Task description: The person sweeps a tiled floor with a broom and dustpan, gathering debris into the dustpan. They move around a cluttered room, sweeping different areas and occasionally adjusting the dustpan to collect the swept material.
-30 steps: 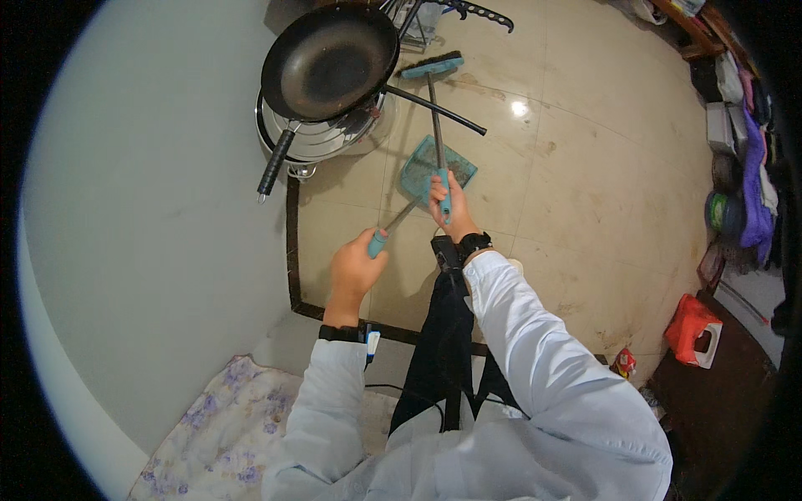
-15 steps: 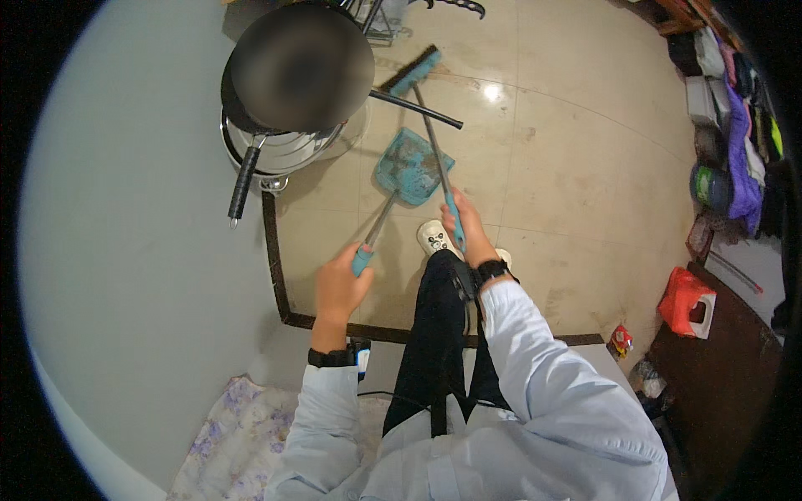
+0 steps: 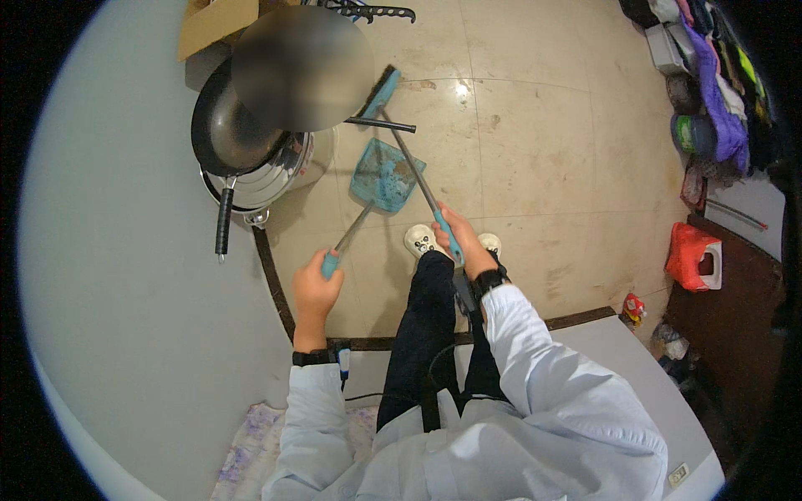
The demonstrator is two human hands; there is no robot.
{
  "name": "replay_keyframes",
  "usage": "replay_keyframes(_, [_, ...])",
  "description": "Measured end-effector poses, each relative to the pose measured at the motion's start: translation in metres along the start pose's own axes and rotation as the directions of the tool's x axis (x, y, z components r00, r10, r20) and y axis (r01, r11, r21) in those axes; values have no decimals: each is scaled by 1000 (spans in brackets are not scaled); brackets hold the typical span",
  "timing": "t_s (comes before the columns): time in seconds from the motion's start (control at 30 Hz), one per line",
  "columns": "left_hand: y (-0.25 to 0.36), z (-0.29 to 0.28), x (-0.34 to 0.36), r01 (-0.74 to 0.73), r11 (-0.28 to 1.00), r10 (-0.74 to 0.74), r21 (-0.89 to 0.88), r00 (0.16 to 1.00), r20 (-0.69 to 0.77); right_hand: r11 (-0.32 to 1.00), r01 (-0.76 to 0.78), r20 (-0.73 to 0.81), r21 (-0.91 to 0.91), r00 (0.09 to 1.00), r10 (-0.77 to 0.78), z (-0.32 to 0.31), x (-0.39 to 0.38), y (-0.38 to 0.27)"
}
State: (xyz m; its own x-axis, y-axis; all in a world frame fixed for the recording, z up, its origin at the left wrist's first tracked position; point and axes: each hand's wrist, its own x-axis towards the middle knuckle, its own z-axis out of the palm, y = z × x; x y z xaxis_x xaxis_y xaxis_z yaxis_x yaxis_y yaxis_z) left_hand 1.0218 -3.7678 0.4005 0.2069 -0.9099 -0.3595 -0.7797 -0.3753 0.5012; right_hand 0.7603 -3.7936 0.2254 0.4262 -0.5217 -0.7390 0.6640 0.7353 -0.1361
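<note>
My left hand [image 3: 317, 288] is wrapped round the handle of a blue dustpan [image 3: 386, 177], whose dirty pan lies on the tiled floor ahead of me. In my right hand [image 3: 464, 237] is the blue grip of a small broom [image 3: 411, 159] with a grey shaft. The broom's blue head and dark bristles rest on the floor beyond the dustpan, close to a pan's black handle. The broom's shaft crosses over the dustpan's right side.
At the left, a black wok [image 3: 230, 125] sits on a lidded steel pot [image 3: 259, 188] by the grey wall. A cardboard box [image 3: 219, 25] stands behind. Clothes [image 3: 720, 100] and a red bag [image 3: 687, 255] are along the right. Dark edging [image 3: 368, 343] crosses the floor near my legs.
The broom head has shifted left and slightly nearer, with its shaft still in my right hand. My view has swung, so the wok, dustpan and right-side things appear further left.
</note>
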Motion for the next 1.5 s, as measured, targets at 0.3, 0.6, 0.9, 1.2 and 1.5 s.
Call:
replay_keyframes(0.3, [34,15,-1,41,994,-42,104,999,7,990,43,-53,132,998,-37,-58,-42,-96])
replay_keyframes(0.6, [112,46,-8,-36,992,29,124,998,61,966,224,-282,127,942,-182,-151,-201,-151])
replay_keyframes(0.9, [187,95,-2,-132,981,123,143,990,71,927,367,-284,-80,883,-374,-129,-226,-233])
replay_keyframes(1.2, [210,120,-21,-74,993,64,94,992,105,898,441,-183,-12,882,-435,-104,-219,-256])
replay_keyframes(1.5, [234,123,-24,-145,985,139,90,988,71,773,519,-318,-365,711,-627,-88,-248,-244])
